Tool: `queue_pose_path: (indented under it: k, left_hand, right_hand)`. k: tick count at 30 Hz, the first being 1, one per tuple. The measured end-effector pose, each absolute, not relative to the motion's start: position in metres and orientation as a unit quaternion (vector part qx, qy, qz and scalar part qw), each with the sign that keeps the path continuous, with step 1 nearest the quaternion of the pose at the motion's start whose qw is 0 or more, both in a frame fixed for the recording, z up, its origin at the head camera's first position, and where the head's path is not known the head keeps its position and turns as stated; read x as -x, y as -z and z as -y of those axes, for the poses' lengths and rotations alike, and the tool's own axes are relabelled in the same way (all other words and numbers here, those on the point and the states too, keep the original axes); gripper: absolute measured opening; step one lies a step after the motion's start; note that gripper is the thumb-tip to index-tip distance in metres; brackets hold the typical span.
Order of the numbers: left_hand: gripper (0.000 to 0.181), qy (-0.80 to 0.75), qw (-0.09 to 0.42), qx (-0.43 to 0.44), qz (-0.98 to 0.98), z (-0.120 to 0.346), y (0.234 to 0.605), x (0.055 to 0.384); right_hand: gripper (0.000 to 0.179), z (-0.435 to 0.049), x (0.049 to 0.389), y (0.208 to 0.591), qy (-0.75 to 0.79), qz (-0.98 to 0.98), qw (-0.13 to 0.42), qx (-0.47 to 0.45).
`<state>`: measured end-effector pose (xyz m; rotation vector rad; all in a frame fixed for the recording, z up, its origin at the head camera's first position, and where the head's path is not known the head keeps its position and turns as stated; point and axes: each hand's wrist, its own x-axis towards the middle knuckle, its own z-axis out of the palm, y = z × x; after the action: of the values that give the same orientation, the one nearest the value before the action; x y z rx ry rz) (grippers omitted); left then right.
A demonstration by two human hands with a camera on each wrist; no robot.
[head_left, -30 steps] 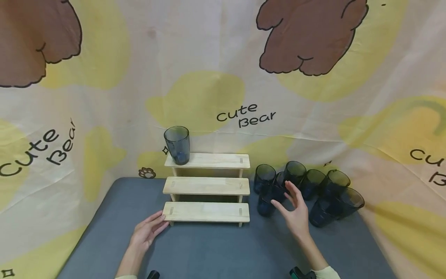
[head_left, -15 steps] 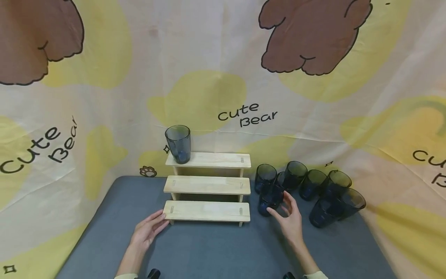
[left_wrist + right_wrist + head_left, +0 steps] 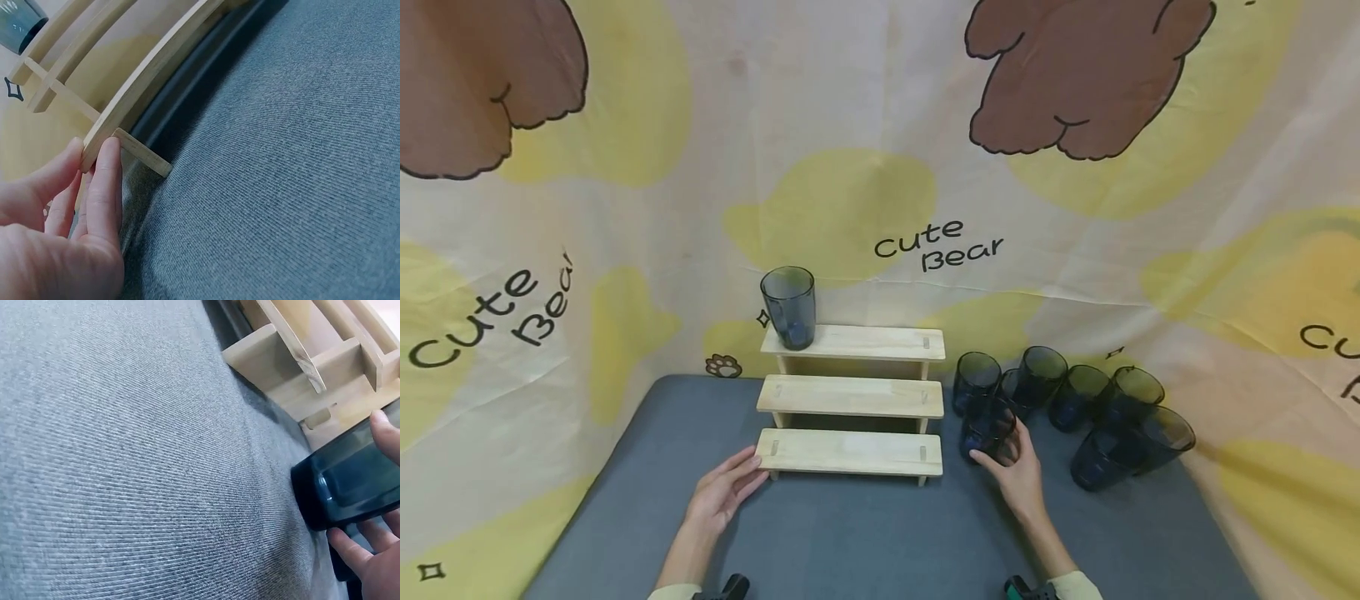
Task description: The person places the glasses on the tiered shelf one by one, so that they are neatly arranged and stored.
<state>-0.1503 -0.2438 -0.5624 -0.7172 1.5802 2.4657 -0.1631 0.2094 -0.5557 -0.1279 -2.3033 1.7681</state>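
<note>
A three-step wooden shelf (image 3: 850, 450) stands on the table. My left hand (image 3: 718, 496) pinches the left end of its lowest step; in the left wrist view the thumb (image 3: 67, 164) lies on one face and the fingers (image 3: 105, 181) on the other. To the right of the shelf, my right hand (image 3: 1018, 483) grips a dark blue drinking glass (image 3: 983, 429), thumb on one side and fingers on the other. The same glass (image 3: 353, 475) appears upright on the cloth in the right wrist view. Another blue glass (image 3: 790, 308) stands at the left end of the top step.
Several more dark glasses (image 3: 1078, 396) stand close together behind and right of the held one. A blue-grey cloth (image 3: 865, 533) covers the table. Behind it hangs a printed curtain (image 3: 842, 208) with bears and lettering.
My right hand has come down and leftward from above the glasses and closed around the front left glass. The left hand keeps its hold on the shelf.
</note>
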Motion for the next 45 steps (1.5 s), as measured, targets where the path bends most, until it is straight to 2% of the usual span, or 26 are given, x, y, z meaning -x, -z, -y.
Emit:
queue_pose_path:
  k: [4, 6, 8, 15, 29, 31, 37, 45]
  left_hand:
    - [0.055, -0.806, 0.064, 0.238, -0.539, 0.241, 0.563, 0.151]
    - [0.061, -0.805, 0.063, 0.236, -0.541, 0.242, 0.563, 0.152]
    - [0.06, -0.806, 0.059, 0.238, -0.539, 0.243, 0.563, 0.152]
    - [0.038, -0.814, 0.059, 0.24, -0.525, 0.245, 0.563, 0.151]
    - [0.065, -0.811, 0.06, 0.24, -0.53, 0.246, 0.558, 0.149]
    - [0.062, -0.813, 0.058, 0.241, -0.526, 0.246, 0.558, 0.149]
    - [0.039, -0.816, 0.056, 0.242, -0.521, 0.244, 0.559, 0.147]
    - [0.025, -0.817, 0.051, 0.231, -0.526, 0.243, 0.563, 0.149]
  right_hand:
    - [0.087, -0.208, 0.16, 0.542, -0.604, 0.785, 0.133, 0.026]
    - [0.086, -0.208, 0.16, 0.543, -0.602, 0.786, 0.136, 0.022]
    - [0.086, -0.209, 0.163, 0.547, -0.597, 0.791, 0.133, 0.025]
    - [0.087, -0.212, 0.167, 0.562, -0.586, 0.798, 0.138, 0.032]
    - [0.088, -0.211, 0.145, 0.563, -0.604, 0.784, 0.139, 0.03]
    - [0.088, -0.21, 0.143, 0.562, -0.599, 0.787, 0.14, 0.035]
    - [0.088, -0.21, 0.139, 0.558, -0.597, 0.788, 0.147, 0.041]
    - [0.088, -0.206, 0.138, 0.544, -0.611, 0.776, 0.156, 0.035]
